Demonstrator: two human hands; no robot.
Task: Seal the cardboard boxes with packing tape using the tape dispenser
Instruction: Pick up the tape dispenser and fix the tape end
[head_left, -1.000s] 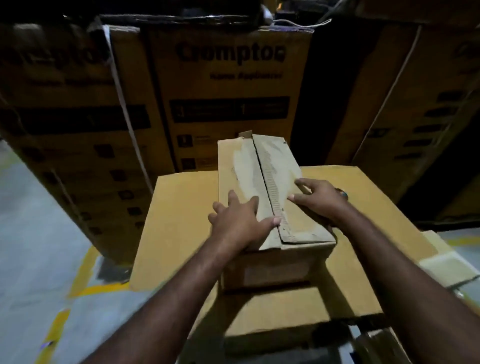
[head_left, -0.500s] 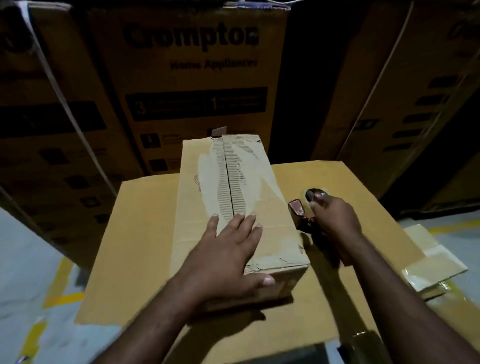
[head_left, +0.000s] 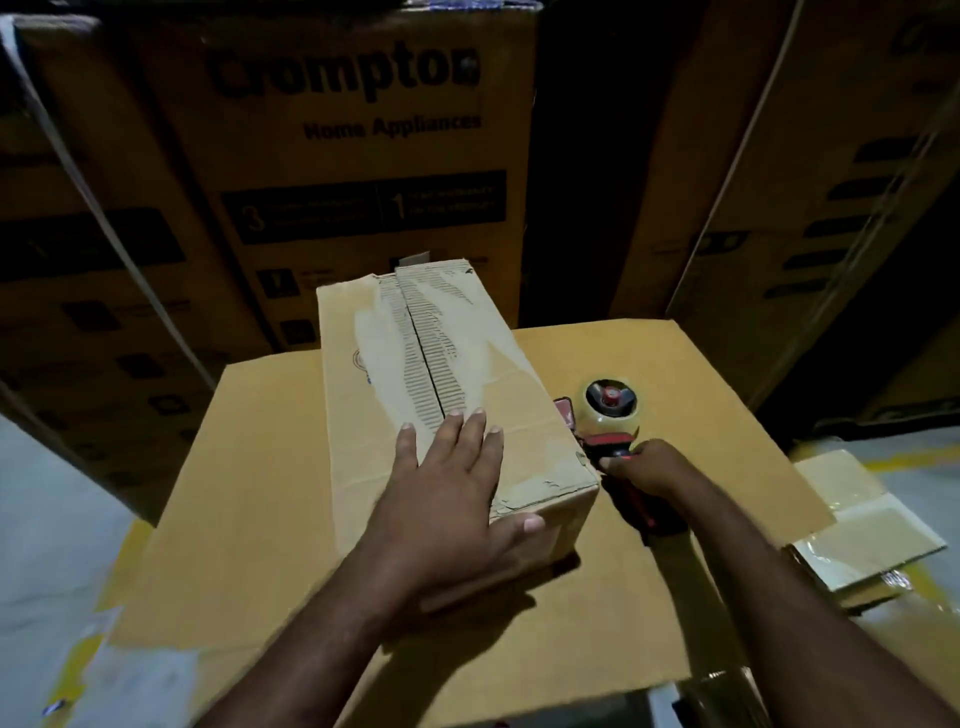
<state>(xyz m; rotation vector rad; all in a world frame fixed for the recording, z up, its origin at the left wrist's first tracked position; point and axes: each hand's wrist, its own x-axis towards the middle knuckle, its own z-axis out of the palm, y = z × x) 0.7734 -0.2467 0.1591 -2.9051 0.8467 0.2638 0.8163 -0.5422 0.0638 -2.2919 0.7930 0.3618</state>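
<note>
Small brown corrugated cardboard box (head_left: 441, 384) sits on a large flat tan cardboard carton (head_left: 260, 493), long axis pointing away from me. Its two top flaps are closed and meet along a centre seam; the outer paper is torn away on both sides of the seam, leaving pale patches and bare fluting. No tape visible across the seam. Contents hidden by the flaps. The large carton is closed too, contents not visible. Red-framed tape dispenser with a roll of clear tape (head_left: 608, 410) stands on the large carton just beside the small box's right wall, near its front right corner, roll end pointing away from me; I cannot tell whether it touches the box. My left hand (head_left: 447, 499) lies flat on the near end of the box top, fingers (head_left: 470, 441) straight and slightly spread, tips reaching to about the seam, thumb hooked over the front edge against the near face. My right hand (head_left: 649, 465) is wrapped round the dispenser's red handle, fingers curled tight, just right of the box corner. Behind: stacked brown cartons printed "Crompton Home Appliances" (head_left: 363, 156). Low on the right, a flat cardboard piece with glossy tape on it (head_left: 862, 525) lies on the grey floor (head_left: 47, 519), which carries yellow lines.
</note>
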